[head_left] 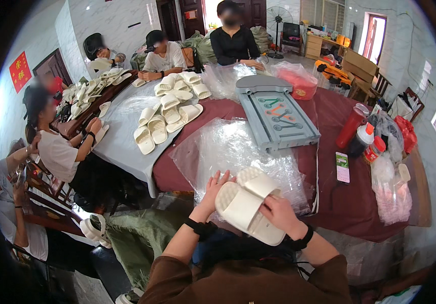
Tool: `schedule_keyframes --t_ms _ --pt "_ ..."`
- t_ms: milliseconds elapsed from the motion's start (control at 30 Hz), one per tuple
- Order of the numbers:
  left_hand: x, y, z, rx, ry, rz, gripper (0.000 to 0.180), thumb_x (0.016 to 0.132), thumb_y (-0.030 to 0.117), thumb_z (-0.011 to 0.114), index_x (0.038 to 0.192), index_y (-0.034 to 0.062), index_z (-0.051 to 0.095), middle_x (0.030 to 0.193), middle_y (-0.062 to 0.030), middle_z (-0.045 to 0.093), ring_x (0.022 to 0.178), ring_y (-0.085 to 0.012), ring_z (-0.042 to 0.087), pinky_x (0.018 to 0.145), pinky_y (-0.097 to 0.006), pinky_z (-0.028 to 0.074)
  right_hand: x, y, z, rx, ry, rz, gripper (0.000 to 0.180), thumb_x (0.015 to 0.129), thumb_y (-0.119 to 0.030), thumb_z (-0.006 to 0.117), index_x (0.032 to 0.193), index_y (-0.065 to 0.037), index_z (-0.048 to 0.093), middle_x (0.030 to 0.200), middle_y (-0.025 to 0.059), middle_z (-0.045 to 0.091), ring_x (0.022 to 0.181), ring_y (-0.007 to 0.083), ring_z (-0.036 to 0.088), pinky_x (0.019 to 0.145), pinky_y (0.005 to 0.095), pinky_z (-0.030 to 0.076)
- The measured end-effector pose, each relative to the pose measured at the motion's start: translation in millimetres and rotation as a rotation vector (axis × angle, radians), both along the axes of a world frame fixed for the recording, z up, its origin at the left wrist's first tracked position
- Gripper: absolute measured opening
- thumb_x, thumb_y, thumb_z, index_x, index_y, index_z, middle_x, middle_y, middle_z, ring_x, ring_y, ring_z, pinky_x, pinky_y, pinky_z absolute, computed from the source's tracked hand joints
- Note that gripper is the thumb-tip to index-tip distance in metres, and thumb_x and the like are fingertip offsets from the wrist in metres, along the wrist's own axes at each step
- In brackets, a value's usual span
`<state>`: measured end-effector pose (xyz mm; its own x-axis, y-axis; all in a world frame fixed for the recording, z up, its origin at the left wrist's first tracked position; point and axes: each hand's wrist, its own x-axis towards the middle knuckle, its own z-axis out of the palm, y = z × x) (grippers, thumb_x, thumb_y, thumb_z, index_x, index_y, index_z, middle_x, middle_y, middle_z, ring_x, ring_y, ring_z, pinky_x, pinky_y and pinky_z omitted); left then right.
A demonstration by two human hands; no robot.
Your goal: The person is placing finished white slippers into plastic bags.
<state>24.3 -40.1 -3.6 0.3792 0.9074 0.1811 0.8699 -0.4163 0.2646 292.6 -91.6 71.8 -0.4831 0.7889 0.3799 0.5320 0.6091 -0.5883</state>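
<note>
A pair of cream foam slippers (246, 202) is stacked together, held over the near edge of the dark red table (344, 202). My right hand (278, 213) grips the pair from the right side, fingers curled over the strap. My left hand (214, 190) lies against its left edge with the fingers spread upward. Just behind the slippers is a heap of clear plastic bags (228, 147) spread on the tablecloth.
More cream slippers (170, 114) lie piled on a grey cloth at left. A grey plastic stool (275, 111) lies upside down in the middle. A phone (342, 167), bottles (362, 139) and bagged items sit at right. Several people sit around the far and left sides.
</note>
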Motion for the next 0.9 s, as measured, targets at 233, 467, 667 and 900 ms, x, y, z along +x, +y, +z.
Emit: schedule_keyframes --t_ms 233,467,667,900 --pt "0 -2 27 -0.081 -0.253 0.042 0.043 0.105 0.035 0.039 0.147 0.0265 0.045 0.156 -0.0153 0.036 0.144 -0.0452 0.027 0.116 -0.057 0.019 28 -5 -8 -0.003 -0.11 -0.004 0.022 0.09 -0.023 0.064 0.086 -0.001 0.06 0.08 0.0185 0.064 0.072 0.0396 0.063 0.064 0.0475 0.049" --pt "26 -30 94 0.044 -0.089 -0.079 0.045 0.102 0.027 0.045 0.147 0.022 0.046 0.158 -0.0135 0.033 0.143 -0.046 0.028 0.116 -0.058 0.023 2 2 -1 0.204 -0.334 -0.14 0.023 0.092 -0.024 0.063 0.082 -0.004 0.061 0.074 0.0129 0.063 0.067 0.0325 0.065 0.06 0.0451 0.052" --pt "39 -38 114 0.083 -0.198 -0.286 0.043 0.103 0.027 0.043 0.145 0.0167 0.048 0.157 -0.01 0.035 0.147 -0.0378 0.026 0.118 -0.057 0.018 -46 33 -11 0.157 -0.219 -0.188 0.022 0.092 -0.022 0.061 0.085 -0.001 0.061 0.081 0.0159 0.064 0.08 0.035 0.066 0.068 0.0461 0.054" --pt "35 -53 114 -0.073 -0.36 -0.484 0.041 0.103 0.021 0.043 0.143 0.0148 0.051 0.159 -0.0074 0.033 0.149 -0.0323 0.023 0.121 -0.054 0.012 -75 87 -65 0.012 -0.011 -0.144 0.034 0.09 -0.018 0.06 0.116 0.004 0.059 0.102 0.0223 0.061 0.095 0.0414 0.061 0.08 0.0473 0.052"
